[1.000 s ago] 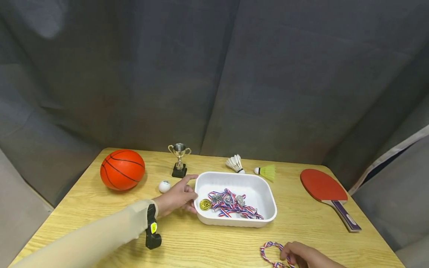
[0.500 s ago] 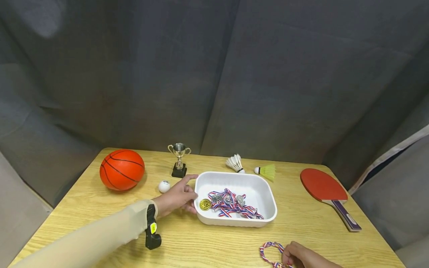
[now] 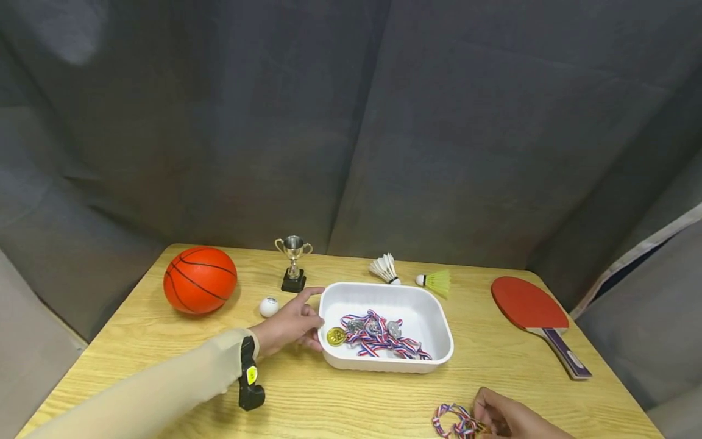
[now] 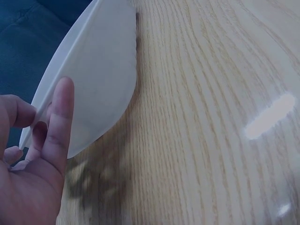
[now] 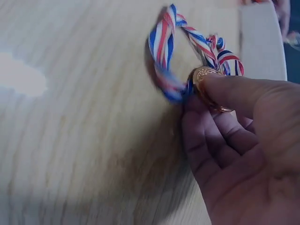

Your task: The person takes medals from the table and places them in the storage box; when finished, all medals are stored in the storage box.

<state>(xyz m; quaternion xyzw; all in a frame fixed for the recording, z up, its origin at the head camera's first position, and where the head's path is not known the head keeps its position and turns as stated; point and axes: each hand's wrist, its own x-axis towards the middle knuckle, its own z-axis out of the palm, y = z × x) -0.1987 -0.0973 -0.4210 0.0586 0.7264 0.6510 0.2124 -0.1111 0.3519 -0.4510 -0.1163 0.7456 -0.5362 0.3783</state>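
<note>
At the left end of a white plastic bin [image 3: 384, 364], my left hand [image 3: 290, 323] grips the rim; in the left wrist view its thumb and fingers [image 4: 62, 108] come round the edge from both sides. Inside the bin lie a gold medal [image 3: 336, 336] and several silver medals [image 3: 393, 329] on tangled red, white and blue ribbons. Near the front edge of the table, my right hand [image 3: 510, 417] pinches a bronze-gold medal [image 5: 204, 77] between thumb and fingers. Its twisted striped ribbon [image 5: 161, 44] loops out past the fingertips, close over the table.
A basketball [image 3: 200, 280], a small trophy cup [image 3: 293, 262] and a white ping-pong ball [image 3: 269, 306] stand left of the bin. Behind it lie a white shuttlecock [image 3: 386, 268] and a yellow one [image 3: 437, 282]. A red table tennis paddle [image 3: 529, 305] lies at the right.
My right hand has shifted slightly and the ribbon loop has drawn in, bunching closer to the fingers. The left hand and the bin have stayed put.
</note>
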